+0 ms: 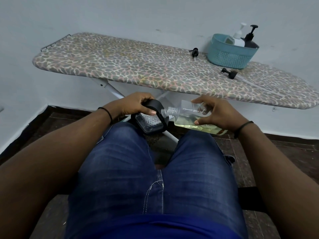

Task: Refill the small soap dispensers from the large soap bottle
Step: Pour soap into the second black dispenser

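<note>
At the frame's centre, the right hand (222, 116) grips a clear large soap bottle (189, 118) tipped on its side, its open neck pointing at a black dispenser (150, 121) that the left hand (136, 105) holds above the lap. At upper right, a teal basket (229, 54) of pump bottles sits on the ironing board (120, 66), with two loose black pump heads lying beside it.

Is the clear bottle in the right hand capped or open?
Open: the clear bottle shows a bare threaded neck, lying tipped toward the black dispenser.
</note>
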